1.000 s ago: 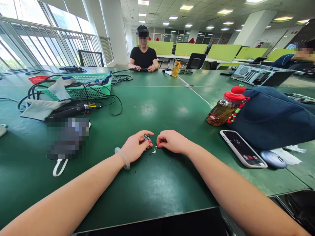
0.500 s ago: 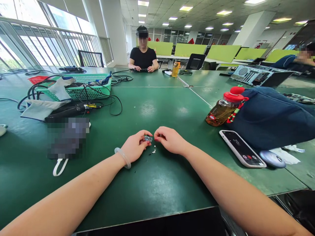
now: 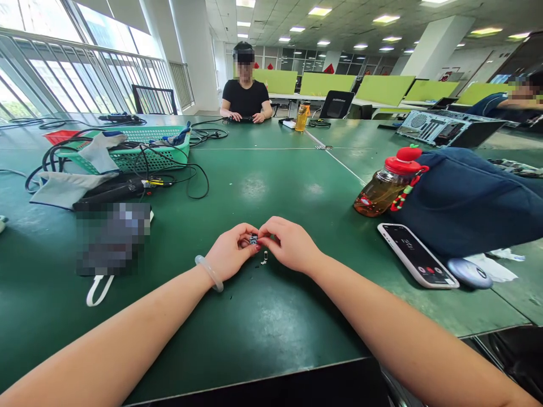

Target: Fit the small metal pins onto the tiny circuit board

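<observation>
Between the thumb and fingers of my left hand (image 3: 231,249) is a small circuit board (image 3: 253,239), dark with pale parts on it. A pale bangle (image 3: 208,272) circles my left wrist. My right hand (image 3: 291,243) is closed, its thumb and index fingertips pinched at the board's right edge. Whether a tiny part sits in that pinch is hidden. On the green table (image 3: 271,322) just below my hands lie a small white-framed piece (image 3: 265,255) and a few tiny dark and white bits.
Left: a green basket (image 3: 169,155) with gloves and cables, and a blurred dark device (image 3: 114,240). Right: a red-capped bottle (image 3: 379,189), a navy bag (image 3: 466,203), a phone (image 3: 418,254) and a grey oval object (image 3: 470,273). A person (image 3: 245,90) sits opposite.
My right hand has moved left, so its fingertips now meet the circuit board. The board in my left hand is turned a little and more covered by fingers.
</observation>
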The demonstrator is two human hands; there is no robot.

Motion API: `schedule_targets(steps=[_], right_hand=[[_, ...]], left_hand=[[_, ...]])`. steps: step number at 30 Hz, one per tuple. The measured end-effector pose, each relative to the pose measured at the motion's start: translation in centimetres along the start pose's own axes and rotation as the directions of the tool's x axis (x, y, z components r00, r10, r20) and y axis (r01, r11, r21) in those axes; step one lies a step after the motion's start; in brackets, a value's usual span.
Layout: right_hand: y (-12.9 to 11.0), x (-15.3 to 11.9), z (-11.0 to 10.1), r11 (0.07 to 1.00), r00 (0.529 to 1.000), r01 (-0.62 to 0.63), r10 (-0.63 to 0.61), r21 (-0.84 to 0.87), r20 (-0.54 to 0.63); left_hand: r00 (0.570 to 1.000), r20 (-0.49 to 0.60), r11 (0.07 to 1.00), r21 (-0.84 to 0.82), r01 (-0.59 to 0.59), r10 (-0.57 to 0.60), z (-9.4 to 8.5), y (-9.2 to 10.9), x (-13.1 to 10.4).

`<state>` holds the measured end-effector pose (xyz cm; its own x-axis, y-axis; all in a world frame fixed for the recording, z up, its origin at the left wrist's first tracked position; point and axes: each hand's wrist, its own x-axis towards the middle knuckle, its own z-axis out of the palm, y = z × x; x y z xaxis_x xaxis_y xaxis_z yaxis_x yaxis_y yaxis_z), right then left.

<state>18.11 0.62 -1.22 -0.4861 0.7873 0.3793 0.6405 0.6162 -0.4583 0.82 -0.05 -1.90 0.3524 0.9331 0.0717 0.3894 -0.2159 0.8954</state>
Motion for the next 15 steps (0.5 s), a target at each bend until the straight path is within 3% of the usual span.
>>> schedule_targets(steps=[4,7,15], right_hand=[[0.27,0.23,0.10,0.980,0.985,-0.169,0.163,0.109,0.055],[0.38,0.26,0.29,0.974,0.979,-0.168,0.147,0.152,0.138],[0.64,0.37,0.36,0.974,0.971,-0.195,0.175,0.118,0.160]], left_hand=[[0.997,-0.064,0.993,0.112,-0.035,0.042,-0.21,0.30,-0.13],[0.996,-0.070,0.989,0.143,-0.045,0.055,-0.29,0.54,-0.23],[0.996,-0.048,0.980,0.187,-0.062,0.072,-0.28,0.27,-0.26]])
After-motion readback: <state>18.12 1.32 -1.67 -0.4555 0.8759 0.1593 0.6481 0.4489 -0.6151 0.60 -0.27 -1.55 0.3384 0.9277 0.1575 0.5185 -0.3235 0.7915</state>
